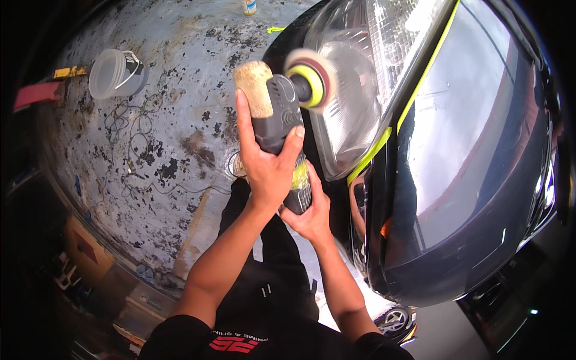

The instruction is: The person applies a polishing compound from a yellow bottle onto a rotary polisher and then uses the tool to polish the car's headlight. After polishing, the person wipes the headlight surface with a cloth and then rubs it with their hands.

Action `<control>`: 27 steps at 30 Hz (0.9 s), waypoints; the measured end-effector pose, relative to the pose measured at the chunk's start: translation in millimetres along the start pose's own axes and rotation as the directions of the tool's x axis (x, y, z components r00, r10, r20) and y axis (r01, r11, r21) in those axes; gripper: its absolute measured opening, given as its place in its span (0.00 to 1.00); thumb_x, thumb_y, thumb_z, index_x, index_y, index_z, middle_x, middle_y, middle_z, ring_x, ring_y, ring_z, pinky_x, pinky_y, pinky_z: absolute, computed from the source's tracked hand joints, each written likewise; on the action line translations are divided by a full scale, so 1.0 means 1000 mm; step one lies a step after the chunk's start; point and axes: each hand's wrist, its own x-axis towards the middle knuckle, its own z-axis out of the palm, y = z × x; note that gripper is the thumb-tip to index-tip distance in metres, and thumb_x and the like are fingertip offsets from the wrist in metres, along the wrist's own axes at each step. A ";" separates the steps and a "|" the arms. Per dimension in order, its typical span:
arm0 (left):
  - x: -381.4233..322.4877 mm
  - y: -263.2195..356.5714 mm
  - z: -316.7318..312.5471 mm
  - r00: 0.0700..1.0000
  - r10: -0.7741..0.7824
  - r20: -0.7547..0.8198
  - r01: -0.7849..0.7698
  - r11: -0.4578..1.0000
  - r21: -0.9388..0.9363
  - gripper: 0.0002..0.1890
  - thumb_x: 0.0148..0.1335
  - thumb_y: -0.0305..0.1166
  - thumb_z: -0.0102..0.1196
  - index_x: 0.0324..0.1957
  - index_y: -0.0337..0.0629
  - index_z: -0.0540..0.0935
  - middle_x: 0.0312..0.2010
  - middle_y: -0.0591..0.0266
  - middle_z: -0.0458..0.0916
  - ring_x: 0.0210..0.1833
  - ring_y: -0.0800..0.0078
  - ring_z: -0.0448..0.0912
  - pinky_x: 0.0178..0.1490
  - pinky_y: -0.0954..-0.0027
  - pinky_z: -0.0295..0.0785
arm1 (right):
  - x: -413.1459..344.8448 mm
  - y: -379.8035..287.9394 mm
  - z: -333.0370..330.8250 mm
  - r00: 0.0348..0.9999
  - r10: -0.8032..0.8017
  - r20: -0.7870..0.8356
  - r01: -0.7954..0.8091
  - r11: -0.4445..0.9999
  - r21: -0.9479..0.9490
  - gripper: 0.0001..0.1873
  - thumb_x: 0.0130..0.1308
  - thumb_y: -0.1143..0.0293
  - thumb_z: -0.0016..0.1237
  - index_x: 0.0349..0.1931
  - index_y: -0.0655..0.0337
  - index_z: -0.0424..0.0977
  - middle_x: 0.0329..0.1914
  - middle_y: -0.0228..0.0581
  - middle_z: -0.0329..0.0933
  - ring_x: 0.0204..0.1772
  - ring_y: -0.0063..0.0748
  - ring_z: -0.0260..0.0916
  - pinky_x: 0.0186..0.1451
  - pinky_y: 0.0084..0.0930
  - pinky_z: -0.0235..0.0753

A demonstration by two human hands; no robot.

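Both of my hands hold a black handheld polisher [276,130] with a worn tan cover over its head. My left hand [267,164] wraps the body just behind the head, its index finger stretched along the cover. Farther back, my right hand [312,211] grips the rear of the handle, below a yellow-green patch. At the front, the round polishing pad [325,76] on its yellow backing plate is blurred at the rim. It lies against or just over the clear headlight lens [351,99] of a dark car; contact is hard to tell.
Yellow-green masking tape [371,155] edges the headlight beside the glossy dark fender [477,148]. A clear plastic bucket [114,74] with a white handle stands on the stained grey floor [180,112]. A thin cord [166,189] trails across the floor. A bottle [249,6] stands at the far edge.
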 end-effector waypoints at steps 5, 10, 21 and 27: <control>-0.075 0.001 -0.008 0.989 -0.140 -0.040 0.143 0.985 0.095 0.52 0.58 0.27 0.72 0.79 0.31 0.53 0.73 0.36 0.64 0.73 0.49 0.70 0.75 0.54 0.66 | -0.072 0.007 -0.028 0.988 0.129 0.081 -0.122 0.989 -0.078 0.53 0.46 0.68 0.68 0.75 0.68 0.60 0.59 0.61 0.81 0.60 0.53 0.83 0.64 0.38 0.80; -0.099 0.000 -0.003 0.985 -0.162 -0.059 0.164 0.986 0.016 0.52 0.58 0.26 0.72 0.79 0.31 0.54 0.72 0.35 0.65 0.73 0.48 0.70 0.74 0.54 0.67 | -0.089 0.004 -0.041 0.983 0.158 0.094 -0.146 0.982 -0.123 0.53 0.46 0.68 0.69 0.75 0.70 0.59 0.62 0.61 0.79 0.63 0.52 0.82 0.66 0.37 0.78; 0.021 0.000 0.014 0.984 -0.154 -0.086 0.146 0.985 -0.094 0.52 0.58 0.24 0.71 0.80 0.32 0.53 0.75 0.36 0.62 0.74 0.51 0.68 0.75 0.57 0.66 | 0.027 -0.022 -0.021 0.996 0.059 0.071 -0.049 0.989 -0.140 0.51 0.47 0.69 0.64 0.76 0.64 0.60 0.57 0.60 0.82 0.58 0.53 0.84 0.61 0.38 0.81; -0.015 0.013 0.005 0.980 -0.192 -0.057 0.192 0.981 -0.016 0.53 0.57 0.24 0.71 0.80 0.33 0.53 0.70 0.37 0.67 0.71 0.50 0.71 0.74 0.54 0.67 | -0.013 -0.034 -0.028 0.992 0.103 0.074 -0.091 0.984 -0.152 0.52 0.47 0.68 0.66 0.75 0.68 0.59 0.63 0.61 0.79 0.62 0.53 0.82 0.65 0.37 0.79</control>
